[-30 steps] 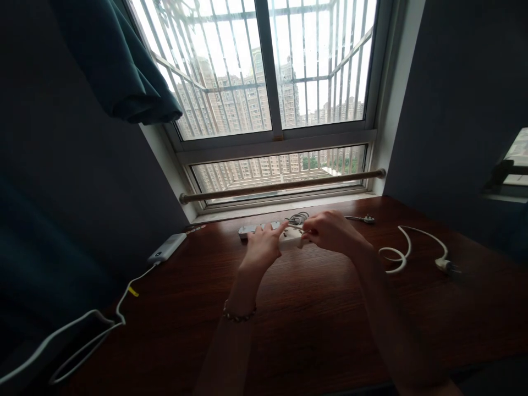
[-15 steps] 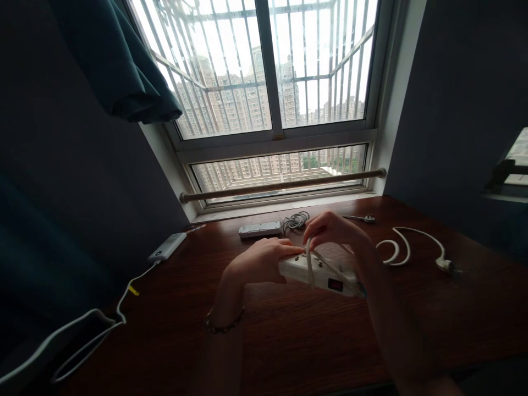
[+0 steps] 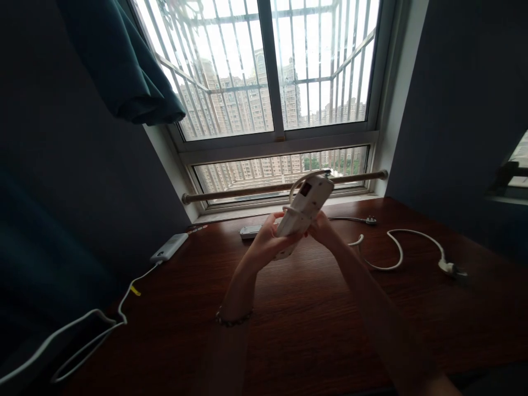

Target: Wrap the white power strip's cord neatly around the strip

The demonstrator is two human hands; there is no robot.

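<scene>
Above the tabletop (image 3: pixel 305 330), we are holding a power strip (image 3: pixel 310 207) aslant, left hand (image 3: pixel 268 240) wrapping its lower half, right hand (image 3: pixel 324 229) touching its side, grip unclear; we're judging it stiff, light, best held along its edges.

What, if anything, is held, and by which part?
The white power strip: left grip around its lower half; right grip at its side, hold unclear.

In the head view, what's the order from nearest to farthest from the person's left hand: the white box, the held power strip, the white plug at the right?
1. Power strip: in the left hand itself.
2. White box: off to the left.
3. White plug: far over on the right.
</scene>
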